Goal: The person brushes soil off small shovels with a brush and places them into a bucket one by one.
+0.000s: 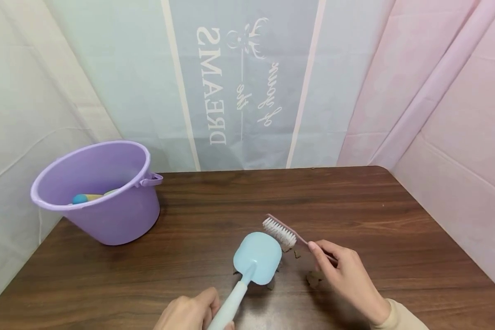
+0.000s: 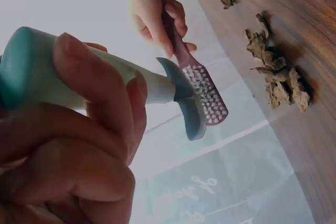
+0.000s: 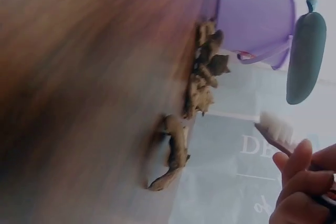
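Observation:
My left hand grips the pale handle of a light blue toy shovel, its blade held over the table. A hairbrush-sized brush with white bristles and a dusky pink back is pinched by its handle in my right hand. The bristles face down, close beside the shovel's upper right edge in the head view. Both tools are raised above the crumpled dry leaves, as the wrist views show. From the head, the shovel blade hides most of that pile. Another curled dry leaf lies apart from it.
A purple bucket stands at the table's back left, its handle hanging on the right side. Inside it shows a blue and yellow object. Printed fabric hangs behind the dark wooden table, and pale cloth closes both sides.

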Motion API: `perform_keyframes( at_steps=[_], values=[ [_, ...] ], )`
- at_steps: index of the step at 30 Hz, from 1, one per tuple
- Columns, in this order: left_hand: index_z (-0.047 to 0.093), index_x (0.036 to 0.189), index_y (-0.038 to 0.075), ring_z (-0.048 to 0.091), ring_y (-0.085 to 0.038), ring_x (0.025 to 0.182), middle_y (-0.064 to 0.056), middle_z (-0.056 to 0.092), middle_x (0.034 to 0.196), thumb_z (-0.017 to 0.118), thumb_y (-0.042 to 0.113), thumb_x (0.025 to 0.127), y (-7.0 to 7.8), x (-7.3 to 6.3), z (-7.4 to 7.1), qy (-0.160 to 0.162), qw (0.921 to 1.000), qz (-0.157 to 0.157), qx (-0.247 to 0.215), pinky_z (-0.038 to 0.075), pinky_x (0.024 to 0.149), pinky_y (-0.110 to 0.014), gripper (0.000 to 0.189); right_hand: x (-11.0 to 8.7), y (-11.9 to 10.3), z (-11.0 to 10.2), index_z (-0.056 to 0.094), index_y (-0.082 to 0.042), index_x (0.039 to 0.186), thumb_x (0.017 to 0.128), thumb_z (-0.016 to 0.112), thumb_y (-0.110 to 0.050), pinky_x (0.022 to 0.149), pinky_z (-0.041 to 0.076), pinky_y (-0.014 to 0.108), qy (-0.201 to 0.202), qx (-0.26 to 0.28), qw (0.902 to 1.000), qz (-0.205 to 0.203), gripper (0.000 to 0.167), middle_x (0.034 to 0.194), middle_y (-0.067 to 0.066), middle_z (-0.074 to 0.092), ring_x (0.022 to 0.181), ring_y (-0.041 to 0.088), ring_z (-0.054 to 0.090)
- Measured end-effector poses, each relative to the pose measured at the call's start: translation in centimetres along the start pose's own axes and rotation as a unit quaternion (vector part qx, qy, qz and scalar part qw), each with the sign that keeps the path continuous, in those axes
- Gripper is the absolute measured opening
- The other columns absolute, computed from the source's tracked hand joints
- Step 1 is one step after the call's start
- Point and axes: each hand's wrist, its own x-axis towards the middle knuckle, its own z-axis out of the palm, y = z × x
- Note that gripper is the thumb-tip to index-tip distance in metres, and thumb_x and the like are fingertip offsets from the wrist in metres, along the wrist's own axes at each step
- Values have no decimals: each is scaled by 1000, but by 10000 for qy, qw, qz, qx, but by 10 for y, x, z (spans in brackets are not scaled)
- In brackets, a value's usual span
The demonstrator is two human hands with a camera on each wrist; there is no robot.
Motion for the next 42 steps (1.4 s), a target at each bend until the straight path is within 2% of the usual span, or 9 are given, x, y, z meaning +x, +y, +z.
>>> perform_keyframes(
  at_steps=[6,9,13,19,22,25,31,37,42],
  values=[
    [50,76,24,22,19,46,26,35,48,76,27,69,5,3,1,803,9957,452,117,23,38,-8,28,-3,-5,-2,58,-22,68,96,56,-12,38,26,16,-424,499,9970,419,30,49,-17,48,43,-9,29],
    [50,76,24,22,19,46,26,35,46,77,27,68,9,5,0,1068,9934,416,66,22,38,-8,28,-6,-7,-2,60,-16,71,98,52,-11,33,26,15,-965,1147,9874,502,28,49,-11,52,39,-11,30],
    [50,73,27,26,16,46,27,32,47,77,30,67,15,9,-1,1236,9922,145,-70,22,40,-9,28,-8,-9,-4,58,-6,73,101,45,-11,28,28,17,-1859,2280,9525,792,31,51,5,55,33,-1,32],
    [49,70,27,26,15,48,27,31,49,78,28,64,20,17,-3,1522,9873,446,-108,22,42,-8,30,-5,-13,-7,58,3,83,102,40,-8,29,25,19,-2653,3306,8991,1089,28,56,21,50,34,10,29],
    [50,72,26,28,13,48,26,33,49,77,29,66,21,20,-4,1301,9906,336,-258,24,42,-9,28,-5,-17,-7,59,6,91,101,42,-7,29,23,19,-2804,3552,8838,1188,23,58,23,47,35,9,27],
    [51,73,26,31,11,47,26,35,49,75,31,68,23,22,-6,1037,9938,137,-387,25,42,-11,25,-5,-20,-8,60,7,97,99,45,-6,30,22,18,-2860,3673,8759,1273,20,58,25,46,36,9,25],
    [51,73,25,31,12,46,26,35,48,75,31,68,25,21,-7,897,9954,5,-347,25,41,-11,25,-4,-23,-9,61,4,98,98,48,-5,30,22,17,-2785,3565,8842,1165,16,57,23,47,36,8,24],
    [51,76,25,33,10,46,26,37,48,73,34,72,23,18,-7,445,9976,-336,-402,29,41,-14,25,-1,-21,-11,61,5,99,98,49,-8,30,21,17,-2637,3358,8948,1306,17,59,22,47,36,12,23],
    [50,78,24,27,16,45,26,38,49,74,30,72,17,13,-2,463,9986,39,-256,27,39,-11,25,4,-17,-14,60,6,100,98,51,-12,31,22,19,-2432,3086,9070,1516,21,60,19,49,37,13,23]
  ],
)
